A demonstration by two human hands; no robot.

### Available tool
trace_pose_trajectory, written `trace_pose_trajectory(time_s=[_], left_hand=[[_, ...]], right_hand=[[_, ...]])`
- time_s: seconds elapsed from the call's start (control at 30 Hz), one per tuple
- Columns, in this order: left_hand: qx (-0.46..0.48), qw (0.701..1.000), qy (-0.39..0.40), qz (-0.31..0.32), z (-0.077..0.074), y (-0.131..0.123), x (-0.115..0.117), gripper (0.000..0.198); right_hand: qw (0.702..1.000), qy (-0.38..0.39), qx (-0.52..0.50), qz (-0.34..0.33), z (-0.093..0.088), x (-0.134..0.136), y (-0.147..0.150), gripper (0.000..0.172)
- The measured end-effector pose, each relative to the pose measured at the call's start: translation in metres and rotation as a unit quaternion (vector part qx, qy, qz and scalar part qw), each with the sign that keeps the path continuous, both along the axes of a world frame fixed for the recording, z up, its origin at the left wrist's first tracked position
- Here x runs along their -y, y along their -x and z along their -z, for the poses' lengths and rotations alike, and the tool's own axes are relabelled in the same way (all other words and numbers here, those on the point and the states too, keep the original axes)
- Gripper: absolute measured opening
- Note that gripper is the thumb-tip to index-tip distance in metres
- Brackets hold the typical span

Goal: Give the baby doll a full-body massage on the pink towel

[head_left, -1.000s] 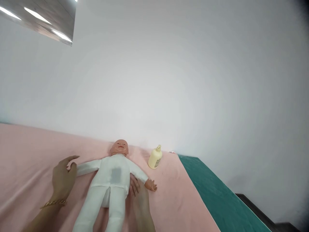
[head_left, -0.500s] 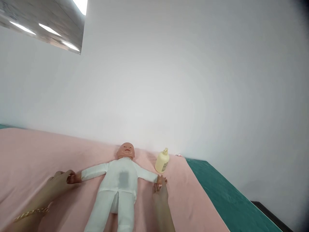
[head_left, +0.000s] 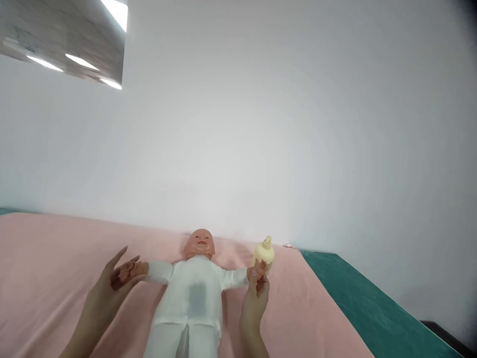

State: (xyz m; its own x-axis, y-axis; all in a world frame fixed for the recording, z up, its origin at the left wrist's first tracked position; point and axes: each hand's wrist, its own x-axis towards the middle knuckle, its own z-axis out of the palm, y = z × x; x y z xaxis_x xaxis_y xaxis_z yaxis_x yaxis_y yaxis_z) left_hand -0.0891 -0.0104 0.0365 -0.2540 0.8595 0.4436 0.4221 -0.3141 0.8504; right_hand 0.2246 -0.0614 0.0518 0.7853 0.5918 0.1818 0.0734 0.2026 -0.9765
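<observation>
A baby doll (head_left: 179,288) with a white cloth body and a grey patch on its front lies on its back, arms stretched out to both sides. At the left, my left hand (head_left: 110,288) is around the doll's hand, thumb below and fingers above and behind it. My right hand (head_left: 255,298) pinches the doll's other hand between thumb and fingers. Just behind that doll hand stands a pale yellow pump bottle (head_left: 265,251), partly covered by it. The doll's lower legs are out of the picture.
A pink cloth (head_left: 305,303) lies under the doll, over a green surface (head_left: 357,293) that shows at the right. A white wall (head_left: 238,139) rises directly behind. A mirror-like panel (head_left: 74,35) hangs at the upper left.
Both doll hands now appear raised, held in my hands. My left hand has shifted right and up, its fingers more spread. The view has tilted and shifted slightly.
</observation>
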Motion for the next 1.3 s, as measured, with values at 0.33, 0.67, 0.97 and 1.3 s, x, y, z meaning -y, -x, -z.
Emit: trace_pose_trajectory(time_s=[0.33,0.67,0.97,1.3], left_hand=[[-0.129,0.952,-0.267,0.079,-0.014,-0.061,0.045,0.019],[-0.324,0.844,-0.388,0.180,-0.013,-0.065,0.035,0.024],[-0.315,0.876,-0.314,0.187,-0.004,-0.068,0.036,0.041],[-0.058,0.994,-0.068,0.062,-0.010,-0.055,0.044,0.020]], right_hand=[[0.988,-0.070,0.123,-0.061,0.022,0.021,0.029,0.042],[0.745,-0.195,0.600,-0.216,0.010,0.028,0.031,0.037],[0.721,-0.178,0.624,-0.244,0.010,0.029,0.035,0.039],[0.895,-0.101,0.373,-0.221,0.015,0.027,0.025,0.027]])
